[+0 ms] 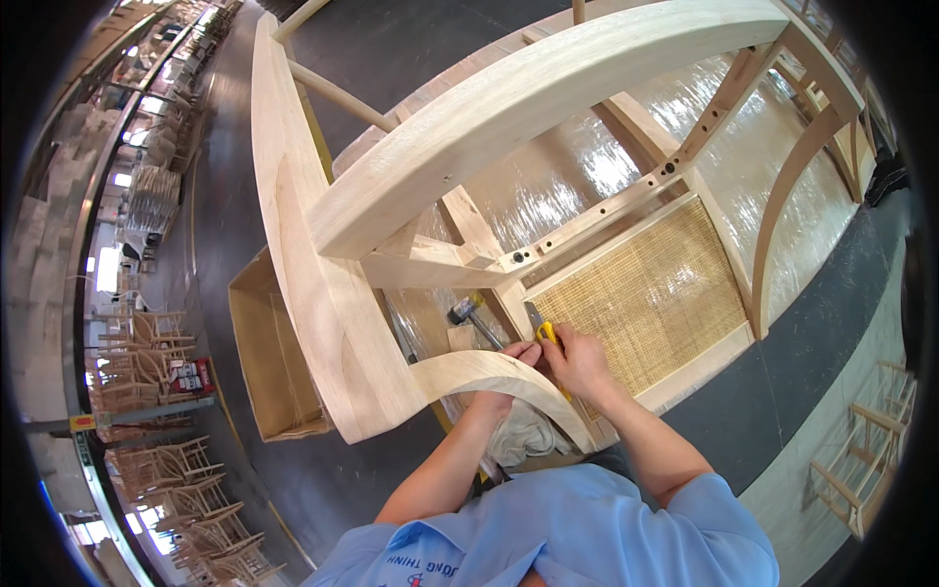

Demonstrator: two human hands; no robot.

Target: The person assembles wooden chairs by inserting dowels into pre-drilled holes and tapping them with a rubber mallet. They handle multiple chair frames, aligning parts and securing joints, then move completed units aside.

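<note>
My right hand (581,368) is closed round a yellow utility knife (546,335), its blade pointing up and away from me. Close beside it, my left hand (524,354) reaches under a curved wooden piece (489,370) that hides much of it. The left fingers are bent together near the right fingertips; what they pinch is too small to tell. Both hands work at the near corner of a pale wooden chair frame (323,293). A woven cane panel (641,293) lies just beyond my right hand. A hammer (466,308) rests next to my left fingers.
Shiny plastic film (558,176) covers the work surface under the frame. A cardboard box (274,352) stands at the left, and a grey cloth (523,435) lies near my body. Stacked wooden chairs (147,362) line the far left; another wooden frame (866,450) is at the right.
</note>
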